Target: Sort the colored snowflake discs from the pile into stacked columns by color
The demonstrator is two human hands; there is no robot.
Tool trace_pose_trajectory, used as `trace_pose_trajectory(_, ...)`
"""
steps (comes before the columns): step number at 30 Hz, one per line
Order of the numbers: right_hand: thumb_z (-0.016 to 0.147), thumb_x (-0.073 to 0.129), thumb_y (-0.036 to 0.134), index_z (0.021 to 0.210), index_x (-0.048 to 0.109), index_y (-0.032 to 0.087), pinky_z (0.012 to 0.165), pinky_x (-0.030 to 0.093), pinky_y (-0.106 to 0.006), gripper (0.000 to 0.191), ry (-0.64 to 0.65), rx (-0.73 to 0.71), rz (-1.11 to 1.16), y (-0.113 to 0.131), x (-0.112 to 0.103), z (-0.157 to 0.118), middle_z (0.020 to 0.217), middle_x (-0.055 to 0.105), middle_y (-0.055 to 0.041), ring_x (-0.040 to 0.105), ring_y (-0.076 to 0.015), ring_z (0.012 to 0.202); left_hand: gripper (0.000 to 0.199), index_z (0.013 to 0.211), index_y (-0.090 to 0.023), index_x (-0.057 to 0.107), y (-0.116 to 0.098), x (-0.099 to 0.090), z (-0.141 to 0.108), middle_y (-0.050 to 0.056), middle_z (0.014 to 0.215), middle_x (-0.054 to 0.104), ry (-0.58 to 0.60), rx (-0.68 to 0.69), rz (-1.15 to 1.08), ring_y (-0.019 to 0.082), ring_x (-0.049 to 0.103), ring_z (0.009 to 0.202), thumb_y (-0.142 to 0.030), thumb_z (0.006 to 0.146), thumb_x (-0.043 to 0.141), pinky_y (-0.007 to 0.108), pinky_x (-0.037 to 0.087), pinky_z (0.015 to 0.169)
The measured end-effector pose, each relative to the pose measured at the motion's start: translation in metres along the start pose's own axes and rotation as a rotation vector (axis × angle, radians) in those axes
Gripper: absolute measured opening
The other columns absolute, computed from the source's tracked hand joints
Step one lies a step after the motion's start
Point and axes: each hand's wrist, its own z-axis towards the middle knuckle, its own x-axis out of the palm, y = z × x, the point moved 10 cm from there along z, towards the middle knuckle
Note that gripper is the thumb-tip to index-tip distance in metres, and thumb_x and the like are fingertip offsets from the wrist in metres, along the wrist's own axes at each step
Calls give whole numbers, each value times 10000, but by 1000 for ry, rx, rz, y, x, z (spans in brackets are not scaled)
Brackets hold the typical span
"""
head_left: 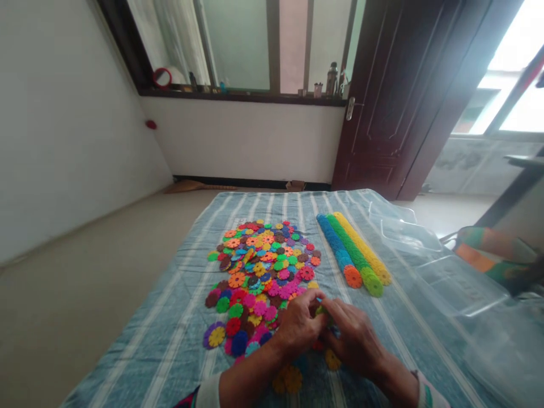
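- Left hand (300,323) and right hand (357,339) meet above a striped cloth (164,320), fingertips pinching a mostly hidden yellow-green piece (319,310) between them.
- Multicolored flower-shaped discs (259,266) spread loosely beyond and leftward.
- Three disc rods (351,251) lie side by side, right, near clear plastic containers (461,286).

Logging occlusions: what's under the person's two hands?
Part of a yellow-green piece shows between left hand and right hand. Yellow discs show lower in frame on the striped cloth. Anything directly beneath the palms is covered.
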Motion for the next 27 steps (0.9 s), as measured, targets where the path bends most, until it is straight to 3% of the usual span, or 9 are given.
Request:
trace_pose_trajectory(7,855,527,159,1178,510,163,562,484,-296,323,-10,-27,-4,-1,1,-8,772,642,-39,634,-199,646,199,889,-153,598,4,3,-2,-56,614,520,-9,3,5,86,446,548,-232,713,644,196,327,495)
trace_pose_trajectory(13,895,513,199,1130,558,172,559,486,-296,241,7,-7,9,-1,1,-10,751,648,-43,634,-196,636,259,974,-164,595,13,6,-5,-42,655,565,-11,-59,-42,91,486,527,-231,725,623,191,374,473)
trace_pose_trajectory(19,909,507,207,1142,582,192,630,526,-293,246,16,31,76,-4,2,-14,854,681,-75,670,-201,737,293,998,-150,631,9,3,-4,-27,671,579,-39,12,32,98,495,582,-191,707,624,185,391,508)
trace_pose_trajectory(23,867,554,175,1125,603,199,681,550,-304,263,62,71,178,-9,2,-16,903,692,-79,673,-202,774,297,1011,-148,629,6,7,-8,-30,675,578,-17,26,41,87,479,544,-222,724,620,180,379,477)
trace_pose_trajectory(27,837,621,240,1101,644,208,638,556,-275,267,102,163,395,-20,-3,-15,869,702,-58,659,-181,720,243,956,-151,629,-3,8,-10,-21,686,607,-8,71,37,93,506,572,-210,721,625,178,382,497)
